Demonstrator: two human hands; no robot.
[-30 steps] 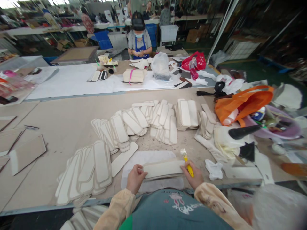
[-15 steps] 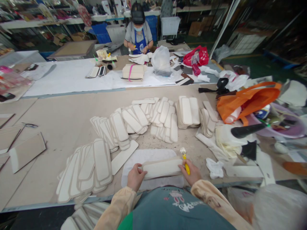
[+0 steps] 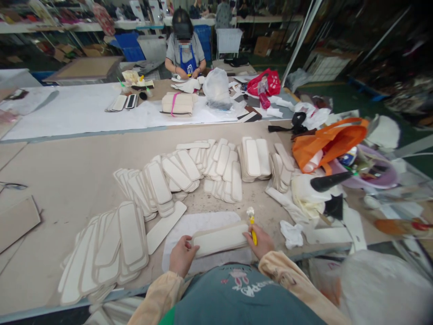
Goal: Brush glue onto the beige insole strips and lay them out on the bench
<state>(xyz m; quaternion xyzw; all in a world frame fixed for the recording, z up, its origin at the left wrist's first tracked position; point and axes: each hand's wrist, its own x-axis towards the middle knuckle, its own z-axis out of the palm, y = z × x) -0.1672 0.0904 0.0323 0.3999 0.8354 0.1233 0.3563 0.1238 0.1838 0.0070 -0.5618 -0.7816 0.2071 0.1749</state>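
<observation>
A small stack of long cream panels (image 3: 219, 241) lies on a white sheet (image 3: 199, 220) just in front of me. My left hand (image 3: 182, 256) is closed at the stack's left end, thumb and fingertips pinching the panel edges. At the opposite end my right hand (image 3: 262, 243) grips a yellow-handled brush (image 3: 253, 232), its tip pointing away from me and coated with a thick white substance. The right fingertips also touch the panels' right end. One loose panel (image 3: 165, 228) rests partly on the sheet's left side.
Fanned piles of rounded panels (image 3: 130, 232) spread leftward and behind the sheet. To the right are crumpled tissue (image 3: 291, 234), an orange bag (image 3: 329, 142) and a purple basin (image 3: 379, 180). Across the table a co-worker (image 3: 185, 49) handles white pieces.
The view has swung slightly right, so everything appears further left. Both my hands keep nearly the same hold on the stack and brush. The co-worker's hands have come closer together.
</observation>
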